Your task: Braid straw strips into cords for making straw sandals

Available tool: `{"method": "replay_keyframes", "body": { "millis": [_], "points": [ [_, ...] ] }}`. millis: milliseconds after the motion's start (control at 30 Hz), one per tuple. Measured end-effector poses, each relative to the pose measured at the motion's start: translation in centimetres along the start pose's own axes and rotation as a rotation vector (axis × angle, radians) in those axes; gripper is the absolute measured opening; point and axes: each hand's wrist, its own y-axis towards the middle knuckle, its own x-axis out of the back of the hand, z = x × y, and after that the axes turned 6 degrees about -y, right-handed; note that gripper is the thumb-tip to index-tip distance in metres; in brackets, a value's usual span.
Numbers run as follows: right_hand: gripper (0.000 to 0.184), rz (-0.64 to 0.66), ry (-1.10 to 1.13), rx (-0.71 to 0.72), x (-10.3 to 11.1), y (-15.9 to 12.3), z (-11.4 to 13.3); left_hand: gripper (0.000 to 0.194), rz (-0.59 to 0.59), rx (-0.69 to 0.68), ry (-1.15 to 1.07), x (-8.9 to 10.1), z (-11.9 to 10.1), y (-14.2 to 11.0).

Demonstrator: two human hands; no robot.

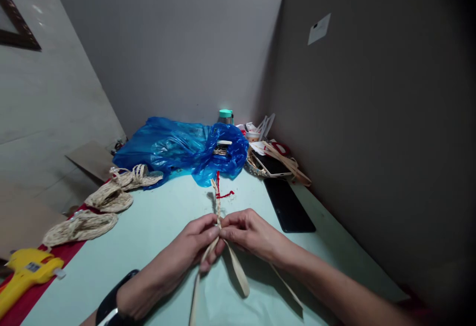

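A narrow braid of pale straw (218,206) stands out beyond my fingertips, over the table. Red yarn (224,195) lies around its far end. My left hand (199,239) pinches the near end of the braid between thumb and fingers. From the other side my right hand (247,231) is closed on the same spot, its fingertips touching those of the left. Loose flat straw strips (237,271) hang from between the hands toward me, one curling under the left hand and another showing below the right wrist.
Woven straw slippers (109,197) line the left edge near a yellow glue gun (31,269). A blue plastic bag (174,140) and a green-lidded bottle (225,114) stand behind. To the right lie a black phone-like slab (289,207) and a cluttered basket (256,166). Grey panels (178,43) enclose the table.
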Motion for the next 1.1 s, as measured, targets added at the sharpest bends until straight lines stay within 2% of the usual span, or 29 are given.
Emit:
{"method": "replay_keyframes", "body": {
  "millis": [67,233,367,467,600,733,967,1033,1100],
  "points": [
    [0.025,-0.048,-0.178,0.019,-0.1,-0.1,0.3,0.023,-0.020,-0.013,-0.006,0.0,0.6,0.1],
    [0.022,-0.133,-0.658,0.034,-0.6,-0.7,0.4,0.022,-0.177,-0.043,0.250,-0.2,1.2,-0.2],
    [0.024,-0.153,-0.825,0.023,-0.6,-1.2,0.7,0.023,-0.297,-0.039,0.300,-0.4,1.5,0.0],
    [0.028,-0.129,-0.822,0.047,-0.3,-1.4,0.9,0.025,-0.349,-0.043,0.276,-0.6,1.7,0.2],
    [0.017,-0.013,-0.796,0.155,-0.2,-1.7,1.2,0.026,-0.378,-0.107,0.250,-0.7,2.0,0.4],
    [0.016,0.038,-0.847,0.216,-0.5,-1.8,1.4,0.024,-0.411,-0.105,0.191,-0.6,2.4,0.3],
    [0.008,0.107,-0.821,0.290,-0.9,-1.7,1.5,0.037,-0.335,-0.066,-0.073,-0.9,1.9,-0.4],
    [0.025,0.088,-0.697,0.269,-0.7,-1.6,1.6,0.037,-0.340,-0.053,-0.123,-0.9,1.7,-0.6],
    [0.039,-0.066,-0.557,0.180,-0.2,-1.3,1.4,0.033,-0.337,-0.047,-0.159,-1.0,1.6,-0.8]
  ]
}}
